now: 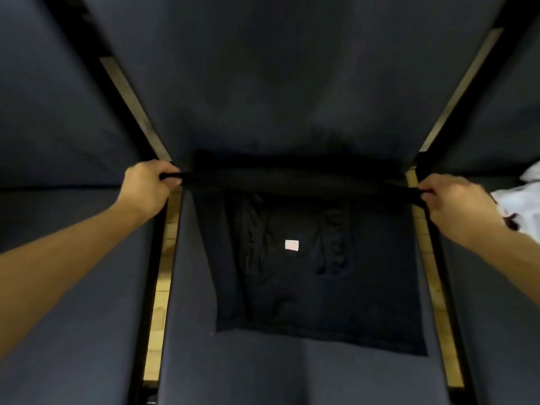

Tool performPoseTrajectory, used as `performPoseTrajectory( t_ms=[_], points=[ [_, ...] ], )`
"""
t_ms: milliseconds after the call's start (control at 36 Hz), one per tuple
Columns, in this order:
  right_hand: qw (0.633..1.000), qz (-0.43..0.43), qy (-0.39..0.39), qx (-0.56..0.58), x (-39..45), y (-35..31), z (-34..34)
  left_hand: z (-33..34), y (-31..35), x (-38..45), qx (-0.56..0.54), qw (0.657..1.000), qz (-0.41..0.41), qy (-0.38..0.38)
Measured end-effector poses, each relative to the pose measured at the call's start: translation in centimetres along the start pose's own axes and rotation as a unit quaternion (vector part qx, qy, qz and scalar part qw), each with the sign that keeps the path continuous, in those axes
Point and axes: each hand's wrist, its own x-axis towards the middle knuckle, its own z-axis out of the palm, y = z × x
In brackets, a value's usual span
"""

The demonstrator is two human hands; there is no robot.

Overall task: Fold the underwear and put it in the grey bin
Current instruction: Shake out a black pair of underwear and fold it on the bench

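Folding looks barely begun, judging from how the cloth lies. Black underwear (309,276) is spread across the middle of the frame on a dark grey padded surface (277,369), with a small pale label (291,245) showing near its centre. Its far edge is lifted and stretched taut between the two hands: the left hand (149,185), at centre left of the frame, has its fingers (172,177) curled round one end of that edge, and the right hand (450,200), at centre right, pinches the other end between thumb and fingers (427,194). The nearer part of the garment lies flat, a little wrinkled round the label, with its lower edge towards the bottom of the frame. No finished fold can be made out; the raised edge suggests either a first fold being drawn over or the piece being straightened before one. A grey bin cannot be picked out with certainty among the dark grey panels that fill the frame, so the putting away seems wholly left to do. White cloth (523,200) lies at the right edge of the frame, well apart from the underwear.
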Motion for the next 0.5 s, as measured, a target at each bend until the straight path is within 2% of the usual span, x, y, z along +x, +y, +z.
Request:
performPoseTrajectory(
  t_ms=[167,306,500],
  points=[
    [1.000,-0.016,0.025,0.006,-3.4,0.8,-0.6,-1.0,0.3,-2.9,-0.033,0.998,0.028,0.034],
    [0.997,-0.053,0.060,0.021,-7.4,1.5,-1.1,-2.4,0.3,-7.1,-0.010,0.996,0.070,0.054],
    [0.988,-0.127,0.082,0.039,-13.8,2.6,-0.1,-2.5,0.0,-13.1,0.014,0.996,0.071,0.045]
  ],
)
